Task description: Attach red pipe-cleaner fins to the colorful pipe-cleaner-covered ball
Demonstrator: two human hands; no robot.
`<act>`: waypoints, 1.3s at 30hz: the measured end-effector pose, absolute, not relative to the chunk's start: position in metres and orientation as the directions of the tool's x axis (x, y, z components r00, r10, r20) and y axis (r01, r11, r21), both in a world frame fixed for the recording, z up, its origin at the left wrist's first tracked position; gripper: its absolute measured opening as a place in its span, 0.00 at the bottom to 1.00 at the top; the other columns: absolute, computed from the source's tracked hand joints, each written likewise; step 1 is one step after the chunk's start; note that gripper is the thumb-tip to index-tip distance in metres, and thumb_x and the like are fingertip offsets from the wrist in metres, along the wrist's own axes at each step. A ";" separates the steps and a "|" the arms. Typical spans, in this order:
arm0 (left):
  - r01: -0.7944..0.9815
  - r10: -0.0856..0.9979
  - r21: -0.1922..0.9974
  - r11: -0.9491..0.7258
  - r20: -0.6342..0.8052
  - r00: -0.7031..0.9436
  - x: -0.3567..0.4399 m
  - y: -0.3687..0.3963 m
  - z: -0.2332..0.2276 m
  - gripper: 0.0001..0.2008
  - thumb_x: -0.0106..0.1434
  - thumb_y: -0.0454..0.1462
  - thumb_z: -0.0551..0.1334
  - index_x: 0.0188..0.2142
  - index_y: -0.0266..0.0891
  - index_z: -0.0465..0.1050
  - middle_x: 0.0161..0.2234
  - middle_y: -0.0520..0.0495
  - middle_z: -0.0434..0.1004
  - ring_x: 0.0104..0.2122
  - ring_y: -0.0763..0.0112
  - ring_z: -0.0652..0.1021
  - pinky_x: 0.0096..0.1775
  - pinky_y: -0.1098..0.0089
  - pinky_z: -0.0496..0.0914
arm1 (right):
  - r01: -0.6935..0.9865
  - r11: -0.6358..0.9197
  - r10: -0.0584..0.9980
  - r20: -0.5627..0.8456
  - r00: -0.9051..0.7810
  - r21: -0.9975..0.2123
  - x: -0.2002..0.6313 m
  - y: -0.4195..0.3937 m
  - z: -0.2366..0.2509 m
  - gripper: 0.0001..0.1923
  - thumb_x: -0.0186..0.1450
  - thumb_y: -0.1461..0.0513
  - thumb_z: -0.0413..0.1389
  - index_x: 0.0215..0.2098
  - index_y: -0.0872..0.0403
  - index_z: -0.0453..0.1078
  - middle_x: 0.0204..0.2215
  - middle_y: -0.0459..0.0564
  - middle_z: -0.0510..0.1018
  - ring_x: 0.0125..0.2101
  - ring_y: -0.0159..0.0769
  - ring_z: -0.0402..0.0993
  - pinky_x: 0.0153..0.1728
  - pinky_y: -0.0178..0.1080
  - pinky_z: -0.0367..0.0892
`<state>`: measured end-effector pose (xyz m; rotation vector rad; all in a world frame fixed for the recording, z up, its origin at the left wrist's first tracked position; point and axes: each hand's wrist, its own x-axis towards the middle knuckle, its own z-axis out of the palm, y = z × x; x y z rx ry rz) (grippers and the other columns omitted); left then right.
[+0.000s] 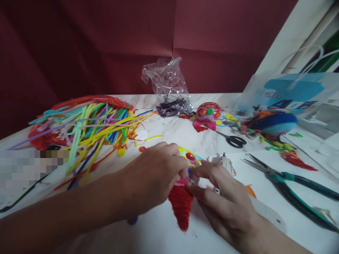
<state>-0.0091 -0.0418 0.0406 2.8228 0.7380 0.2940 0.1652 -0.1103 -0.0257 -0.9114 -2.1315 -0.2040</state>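
Observation:
A pipe-cleaner figure (181, 201) lies in front of me, with a red fuzzy part that tapers towards me and a yellow, pink and orange-red part partly hidden by my fingers. From the left, my left hand (159, 173) reaches over it, fingers curled down on its upper part. My right hand (222, 197) grips the figure's right side between thumb and fingertips. What lies right under the fingertips is hidden. Farther back sits another fuzzy figure (208, 114) in pink, with two orange round pieces and a green one.
Loose colourful pipe cleaners (100, 123) heap at the left on red plastic. Black-handled scissors (234, 140) and green-handled pliers (288, 183) lie at the right. At the back stands a clear bag (172, 95) with dark strands. A paper bag (296, 88) and blue yarn (278, 123) are far right.

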 end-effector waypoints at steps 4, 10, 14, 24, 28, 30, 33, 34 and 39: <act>0.480 0.513 0.238 -0.845 0.105 0.852 -0.004 -0.038 0.048 0.09 0.58 0.28 0.54 0.28 0.39 0.70 0.30 0.50 0.70 0.32 0.68 0.70 0.35 0.68 0.63 | 0.666 0.721 0.554 0.735 -0.391 -0.190 0.166 -0.111 -0.029 0.12 0.60 0.76 0.47 0.36 0.59 0.67 0.36 0.55 0.67 0.33 0.38 0.62 0.29 0.39 0.62; 0.522 0.552 0.242 -0.818 0.073 0.831 -0.001 -0.033 0.054 0.06 0.57 0.29 0.57 0.32 0.39 0.72 0.31 0.51 0.68 0.30 0.71 0.71 0.33 0.70 0.63 | 0.600 0.723 0.607 0.730 -0.315 -0.342 0.168 -0.108 -0.022 0.14 0.61 0.74 0.47 0.39 0.55 0.69 0.34 0.52 0.71 0.34 0.36 0.66 0.31 0.38 0.65; 0.540 0.566 0.246 -0.805 0.047 0.823 -0.001 -0.032 0.055 0.06 0.58 0.30 0.58 0.33 0.40 0.72 0.33 0.50 0.67 0.31 0.70 0.71 0.33 0.69 0.63 | 0.579 0.671 0.687 0.683 -0.249 -0.464 0.168 -0.104 -0.016 0.09 0.63 0.71 0.50 0.35 0.53 0.67 0.29 0.48 0.73 0.31 0.35 0.68 0.31 0.37 0.66; 0.502 0.530 0.210 -0.839 0.101 0.842 0.004 -0.028 0.049 0.04 0.58 0.31 0.57 0.31 0.39 0.70 0.31 0.50 0.67 0.31 0.69 0.71 0.33 0.68 0.64 | 0.619 0.534 0.807 0.565 -0.172 -0.576 0.169 -0.100 -0.015 0.07 0.62 0.69 0.49 0.29 0.53 0.64 0.26 0.45 0.71 0.27 0.32 0.65 0.26 0.33 0.61; 0.503 0.527 0.187 -0.844 0.114 0.842 0.007 -0.028 0.048 0.04 0.59 0.32 0.56 0.31 0.38 0.69 0.31 0.50 0.67 0.31 0.69 0.71 0.33 0.69 0.64 | 0.619 0.543 0.805 0.560 -0.194 -0.567 0.169 -0.100 -0.014 0.08 0.61 0.71 0.49 0.30 0.53 0.64 0.26 0.45 0.70 0.27 0.32 0.65 0.25 0.33 0.60; 0.503 0.527 0.180 -0.845 0.129 0.840 0.008 -0.028 0.047 0.05 0.59 0.32 0.56 0.31 0.38 0.70 0.31 0.50 0.67 0.30 0.70 0.71 0.33 0.69 0.64 | 0.622 0.549 0.802 0.561 -0.205 -0.559 0.170 -0.100 -0.014 0.08 0.61 0.71 0.49 0.29 0.53 0.63 0.25 0.45 0.70 0.27 0.32 0.65 0.25 0.33 0.60; 0.500 0.529 0.198 -0.843 0.137 0.837 0.008 -0.028 0.046 0.05 0.58 0.31 0.56 0.31 0.38 0.70 0.32 0.50 0.67 0.30 0.70 0.71 0.33 0.70 0.65 | 0.624 0.558 0.796 0.565 -0.218 -0.546 0.170 -0.100 -0.014 0.09 0.60 0.72 0.48 0.30 0.53 0.63 0.25 0.45 0.70 0.27 0.32 0.64 0.25 0.34 0.59; 0.500 0.530 0.204 -0.842 0.136 0.837 0.008 -0.027 0.046 0.06 0.58 0.30 0.56 0.32 0.38 0.71 0.32 0.49 0.67 0.31 0.70 0.71 0.34 0.70 0.65 | 0.624 0.560 0.796 0.564 -0.222 -0.545 0.170 -0.099 -0.015 0.09 0.60 0.72 0.48 0.30 0.52 0.63 0.25 0.45 0.70 0.27 0.32 0.64 0.25 0.34 0.59; 0.508 0.533 0.195 -0.839 0.108 0.839 0.004 -0.018 0.053 0.09 0.58 0.32 0.58 0.38 0.40 0.73 0.35 0.49 0.70 0.34 0.68 0.73 0.37 0.69 0.66 | 0.624 0.537 0.817 0.533 -0.219 -0.567 0.171 -0.096 -0.015 0.08 0.61 0.72 0.48 0.30 0.53 0.63 0.26 0.45 0.70 0.28 0.33 0.64 0.27 0.34 0.59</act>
